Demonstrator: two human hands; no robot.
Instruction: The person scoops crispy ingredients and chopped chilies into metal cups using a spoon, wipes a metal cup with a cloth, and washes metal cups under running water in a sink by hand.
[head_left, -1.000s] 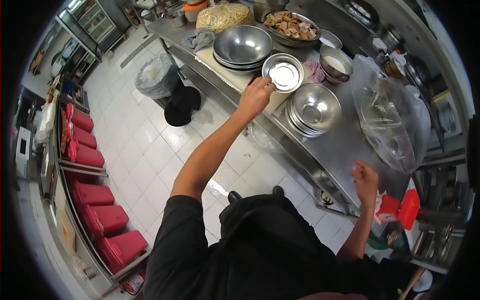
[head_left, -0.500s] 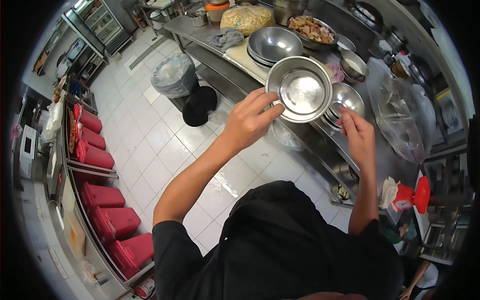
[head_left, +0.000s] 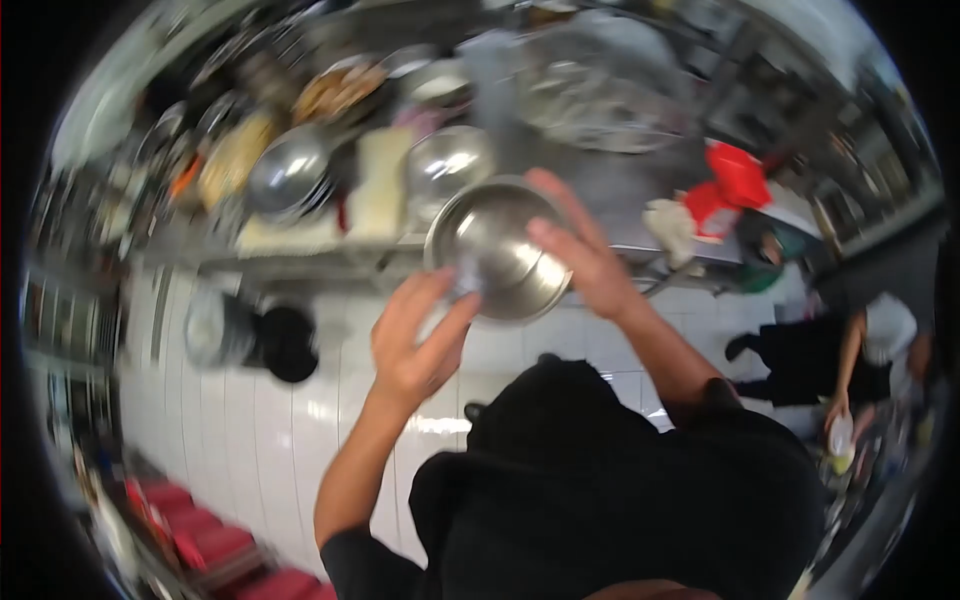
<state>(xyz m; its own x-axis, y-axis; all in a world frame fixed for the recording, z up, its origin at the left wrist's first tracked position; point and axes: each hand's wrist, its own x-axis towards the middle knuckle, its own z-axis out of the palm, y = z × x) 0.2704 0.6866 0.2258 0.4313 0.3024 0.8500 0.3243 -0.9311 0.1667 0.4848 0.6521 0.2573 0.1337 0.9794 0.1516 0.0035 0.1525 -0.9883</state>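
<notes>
A round stainless steel bowl (head_left: 500, 225) is held up in front of me, its open side toward the camera. My left hand (head_left: 418, 335) grips the rim at the lower left, thumb inside and fingers along the edge. At the right side, my right hand (head_left: 585, 250) closes on the rim, with its thumb over the inner wall. Just behind the held bowl, on the steel counter, sits a stack of smaller metal bowls (head_left: 450, 165). Motion blur softens the hands and background.
On the steel counter (head_left: 640, 190) are large metal bowls (head_left: 290, 170), a white cutting board (head_left: 378, 180), a clear plastic bag (head_left: 600, 90) and a red scale (head_left: 738, 178). A bin (head_left: 215, 330) and black lid (head_left: 287, 343) stand on the floor. Another person (head_left: 825, 350) is at right.
The view has turned to the right and faces the counter. My right hand, apart from the bowl before, now grips its rim. My left hand still holds the bowl.
</notes>
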